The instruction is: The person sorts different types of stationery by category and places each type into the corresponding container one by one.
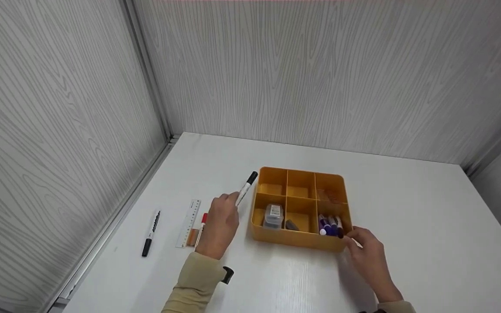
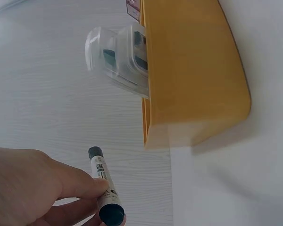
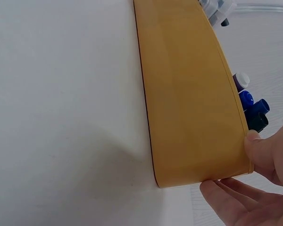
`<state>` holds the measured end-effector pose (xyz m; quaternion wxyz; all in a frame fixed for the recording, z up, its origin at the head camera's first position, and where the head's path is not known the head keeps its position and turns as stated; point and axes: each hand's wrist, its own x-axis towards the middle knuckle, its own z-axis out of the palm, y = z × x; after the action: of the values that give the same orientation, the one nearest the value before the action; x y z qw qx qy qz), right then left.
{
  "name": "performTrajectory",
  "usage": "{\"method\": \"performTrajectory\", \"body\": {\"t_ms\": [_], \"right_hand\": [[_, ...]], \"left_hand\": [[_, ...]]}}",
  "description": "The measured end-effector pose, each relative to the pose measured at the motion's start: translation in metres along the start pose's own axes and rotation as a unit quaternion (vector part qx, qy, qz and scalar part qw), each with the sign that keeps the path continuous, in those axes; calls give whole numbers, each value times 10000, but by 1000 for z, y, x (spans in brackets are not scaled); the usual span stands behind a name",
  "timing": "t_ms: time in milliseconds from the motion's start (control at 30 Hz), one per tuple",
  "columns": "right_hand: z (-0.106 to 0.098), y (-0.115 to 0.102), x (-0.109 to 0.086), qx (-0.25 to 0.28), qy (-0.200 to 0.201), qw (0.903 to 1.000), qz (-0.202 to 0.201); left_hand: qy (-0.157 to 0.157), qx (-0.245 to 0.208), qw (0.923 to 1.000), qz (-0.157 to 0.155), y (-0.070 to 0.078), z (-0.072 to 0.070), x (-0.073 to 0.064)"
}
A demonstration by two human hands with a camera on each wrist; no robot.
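Note:
A white marker with a black cap (image 1: 246,187) is pinched between thumb and fingers of my left hand (image 1: 221,224), raised just left of the yellow organizer box (image 1: 298,241). In the left wrist view the same marker (image 2: 104,181) slants beside the thumb. At the box's near right corner, my right hand (image 1: 367,252) grips the wall, thumb on the front face and fingers round the side in the right wrist view. Several markers (image 1: 331,226) lean in the near right compartment. A clear plastic case (image 1: 273,216) and a grey piece (image 1: 291,225) occupy the other near compartments.
Left of the box lie a clear ruler (image 1: 188,224), an orange-brown block (image 1: 192,237) and a red-capped marker (image 1: 203,219), partly covered by my left hand. Farther left is a black-capped pen (image 1: 150,234). Wood-grain panels (image 1: 302,78) border the white table (image 1: 424,217).

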<state>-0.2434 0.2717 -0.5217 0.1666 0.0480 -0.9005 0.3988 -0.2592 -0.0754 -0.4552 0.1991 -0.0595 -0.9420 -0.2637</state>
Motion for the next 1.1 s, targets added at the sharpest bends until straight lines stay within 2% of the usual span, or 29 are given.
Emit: {"method": "performTrajectory", "body": {"t_ms": [233, 333, 433, 600, 700, 833, 1000, 1100], "right_hand": [[1, -1, -1, 104, -32, 9999, -62], [1, -2, 0, 128, -26, 9999, -15], [1, -2, 0, 173, -8, 9998, 12], [1, -2, 0, 164, 29, 9999, -1], [1, -2, 0, 122, 53, 9999, -35], [1, -2, 0, 143, 76, 9998, -69], [2, -2, -1, 112, -4, 9999, 60], [3, -2, -2, 102, -14, 9999, 72]], "left_hand": [[147, 16, 9979, 631, 18, -6, 1], [71, 49, 9969, 780, 28, -8, 1], [-15, 116, 9941, 1082, 39, -8, 0], [-55, 188, 9849, 1722, 56, -3, -2], [-77, 389, 9788, 2011, 66, 2, -3], [-140, 792, 9702, 2284, 81, 9, -3], [-377, 1202, 9603, 2488, 100, 17, -5], [-456, 1576, 9509, 2626, 109, 23, -5]]}}
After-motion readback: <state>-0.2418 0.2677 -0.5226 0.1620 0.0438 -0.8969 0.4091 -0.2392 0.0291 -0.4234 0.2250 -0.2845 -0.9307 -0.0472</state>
